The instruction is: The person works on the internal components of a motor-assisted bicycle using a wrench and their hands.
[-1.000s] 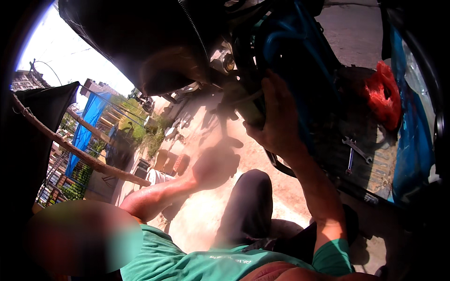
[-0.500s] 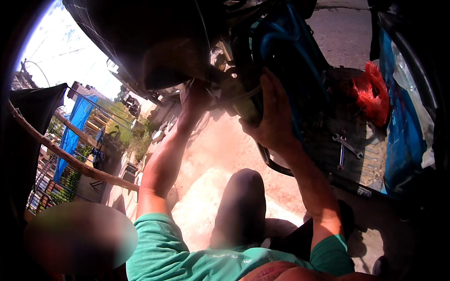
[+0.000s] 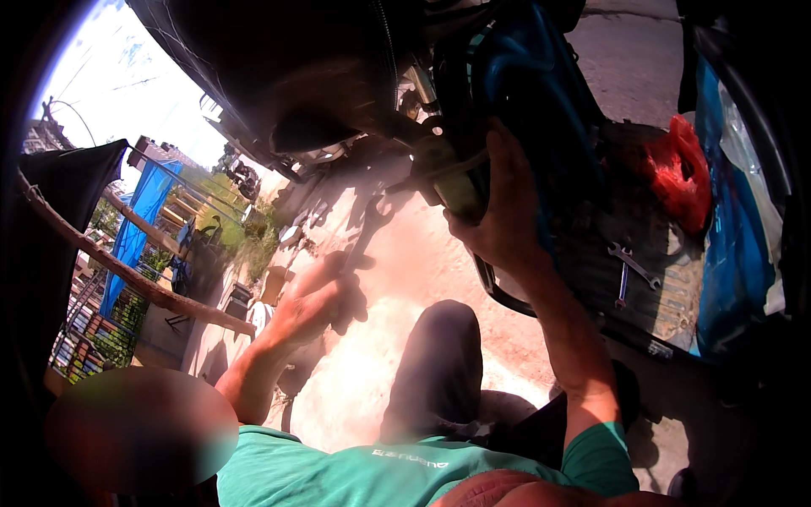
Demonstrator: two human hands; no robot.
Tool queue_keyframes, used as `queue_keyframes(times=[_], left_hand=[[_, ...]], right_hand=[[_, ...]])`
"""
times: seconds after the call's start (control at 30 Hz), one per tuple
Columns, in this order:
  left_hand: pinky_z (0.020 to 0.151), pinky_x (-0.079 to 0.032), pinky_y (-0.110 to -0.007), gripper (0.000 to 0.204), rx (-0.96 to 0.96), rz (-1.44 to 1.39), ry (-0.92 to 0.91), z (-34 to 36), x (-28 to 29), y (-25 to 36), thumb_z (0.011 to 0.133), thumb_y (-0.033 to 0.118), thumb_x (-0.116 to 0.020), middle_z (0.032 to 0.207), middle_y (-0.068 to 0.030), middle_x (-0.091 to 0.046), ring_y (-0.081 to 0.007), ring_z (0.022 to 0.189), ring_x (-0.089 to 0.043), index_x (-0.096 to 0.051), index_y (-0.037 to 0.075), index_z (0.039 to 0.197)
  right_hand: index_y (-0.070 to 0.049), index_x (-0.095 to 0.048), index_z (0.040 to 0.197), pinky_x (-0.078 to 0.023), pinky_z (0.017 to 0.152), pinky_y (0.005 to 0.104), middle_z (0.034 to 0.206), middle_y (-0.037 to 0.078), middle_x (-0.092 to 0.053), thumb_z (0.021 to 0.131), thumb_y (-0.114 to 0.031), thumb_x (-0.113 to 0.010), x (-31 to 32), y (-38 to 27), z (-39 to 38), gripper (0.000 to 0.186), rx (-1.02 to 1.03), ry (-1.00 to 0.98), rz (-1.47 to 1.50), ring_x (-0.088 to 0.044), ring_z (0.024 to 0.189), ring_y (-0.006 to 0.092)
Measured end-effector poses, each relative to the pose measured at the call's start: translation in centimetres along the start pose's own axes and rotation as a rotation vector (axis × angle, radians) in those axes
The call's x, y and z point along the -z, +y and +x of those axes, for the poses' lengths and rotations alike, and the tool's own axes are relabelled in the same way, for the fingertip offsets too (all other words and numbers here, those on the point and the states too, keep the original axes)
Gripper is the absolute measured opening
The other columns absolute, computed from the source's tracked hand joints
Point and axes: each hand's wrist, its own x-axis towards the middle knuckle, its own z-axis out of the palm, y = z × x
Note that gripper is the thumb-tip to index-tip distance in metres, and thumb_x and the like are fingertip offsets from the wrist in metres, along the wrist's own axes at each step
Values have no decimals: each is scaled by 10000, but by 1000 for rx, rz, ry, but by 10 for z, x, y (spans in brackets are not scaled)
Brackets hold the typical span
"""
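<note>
My left hand [image 3: 312,296], low and left of the vehicle's mechanism, is closed round an open-ended wrench [image 3: 372,224] whose head points up over the sunlit ground. My right hand [image 3: 503,224] grips an olive-green metal part [image 3: 452,182] under the dark body [image 3: 279,59] of the vehicle, its fingers along the part's right side. Two more wrenches [image 3: 629,270] lie crossed on the ribbed footboard [image 3: 676,313], beside a crumpled red plastic bag [image 3: 680,173].
Blue plastic sheeting [image 3: 731,253] lines the right edge of the footboard. At left stand a wooden pole [image 3: 152,287], a black tarp [image 3: 59,186] and a hanging blue tarp [image 3: 135,237]. My bent knee [image 3: 435,363] is below, over pale, dusty ground [image 3: 355,380].
My left hand rose to the mechanism half a second ago and has since moved down and left, showing the wrench in it. My right hand stays on the green part.
</note>
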Motion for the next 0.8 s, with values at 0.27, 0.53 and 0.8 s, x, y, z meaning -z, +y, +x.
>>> queue_keyframes(times=[0.27,0.53,0.8], left_hand=[[510,-467,-264,364,30,343,-61,6,-13,63,1016,150,-485,823,-105,-718,-127,558,-580,-555,25,1350],[559,-506,-291,406,84,238,-209,-1,-26,95,998,131,-501,845,-91,-708,-149,637,-639,-498,28,1390],[546,-479,-255,442,-643,317,-11,36,-62,-30,1000,50,-472,786,-73,-614,-121,614,-588,-357,1,1424]], right_hand=[[13,-358,1475,-471,1044,549,1405,312,-499,682,-136,-883,4,-6,7,962,25,59,-28,-543,1241,493],[-19,-246,1568,-381,1147,519,1559,272,-364,596,-146,-906,4,4,0,1181,12,-4,-19,-421,1389,466],[-32,-231,1582,-386,1145,518,1572,272,-348,598,-141,-910,1,-3,0,1201,-19,-35,11,-418,1395,464]])
